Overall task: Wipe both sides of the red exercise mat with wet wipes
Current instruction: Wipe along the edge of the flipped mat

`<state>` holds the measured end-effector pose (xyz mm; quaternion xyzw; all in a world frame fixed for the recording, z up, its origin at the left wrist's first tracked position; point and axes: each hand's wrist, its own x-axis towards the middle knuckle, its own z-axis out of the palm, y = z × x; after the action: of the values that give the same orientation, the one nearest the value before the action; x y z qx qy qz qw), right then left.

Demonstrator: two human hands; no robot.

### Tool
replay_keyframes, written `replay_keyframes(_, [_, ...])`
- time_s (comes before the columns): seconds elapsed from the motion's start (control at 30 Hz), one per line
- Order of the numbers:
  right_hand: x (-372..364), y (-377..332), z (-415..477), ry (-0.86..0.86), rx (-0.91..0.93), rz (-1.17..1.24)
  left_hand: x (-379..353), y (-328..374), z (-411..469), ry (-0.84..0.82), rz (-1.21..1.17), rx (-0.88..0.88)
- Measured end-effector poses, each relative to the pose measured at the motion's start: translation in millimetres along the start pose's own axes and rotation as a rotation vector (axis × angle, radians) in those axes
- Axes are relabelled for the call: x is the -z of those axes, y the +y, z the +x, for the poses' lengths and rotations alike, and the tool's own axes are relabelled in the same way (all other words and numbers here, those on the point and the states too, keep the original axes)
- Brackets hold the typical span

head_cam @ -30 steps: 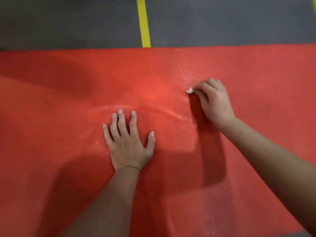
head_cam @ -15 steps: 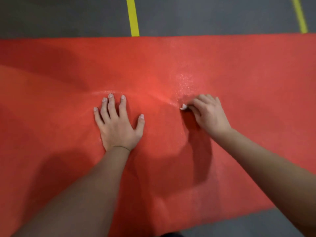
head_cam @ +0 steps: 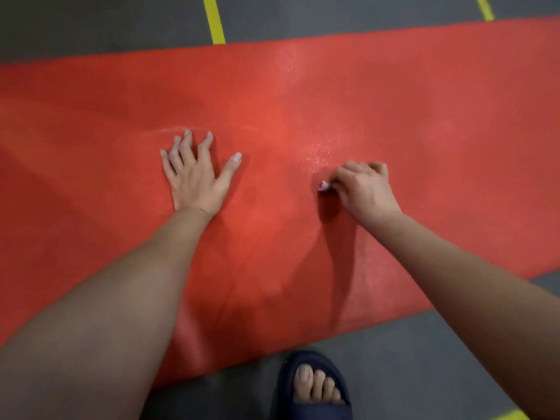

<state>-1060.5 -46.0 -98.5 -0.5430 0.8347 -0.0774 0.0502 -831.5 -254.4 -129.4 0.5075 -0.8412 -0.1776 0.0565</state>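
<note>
The red exercise mat [head_cam: 424, 122] lies flat across the grey floor and fills most of the view. My left hand [head_cam: 197, 177] rests flat on it with fingers spread, left of centre. My right hand [head_cam: 363, 189] is curled around a small white wet wipe [head_cam: 323, 186] and holds it down on the mat. Only a small corner of the wipe shows past my fingers. A damp, glistening patch lies on the mat just beyond my right hand.
Grey floor [head_cam: 424, 353] borders the mat in front and behind, marked with yellow tape lines [head_cam: 215, 22]. My foot in a dark blue slide sandal [head_cam: 315, 389] stands on the floor right at the mat's near edge.
My right hand has drawn the wipe back toward me across the mat. My left hand has stayed planted flat. The view has tilted down, bringing the mat's near edge and my foot into sight.
</note>
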Motion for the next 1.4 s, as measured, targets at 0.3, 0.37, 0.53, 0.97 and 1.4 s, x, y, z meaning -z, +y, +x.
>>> replay_keyframes(0.3, [5, -19, -106, -0.056, 0.141, -0.004, 5, 19, -120, -0.116, 0.234, -0.442])
replay_keyframes(0.37, [3, -20, -105, -0.023, 0.094, -0.006, -1, 25, -160, -0.15, 0.23, -0.541])
replay_keyframes(0.53, [1, -34, -145, -0.015, 0.062, 0.068, -9, 23, -216, -0.269, 0.25, -0.595])
replay_keyframes(0.97, [10, -12, -224, -0.391, 0.248, 0.048, 6, 33, -235, -0.576, 0.475, -0.673])
replay_keyframes(1.4, [-6, -41, -221, -0.189, 0.334, -0.367, -1, 49, -274, -0.505, 0.488, -0.457])
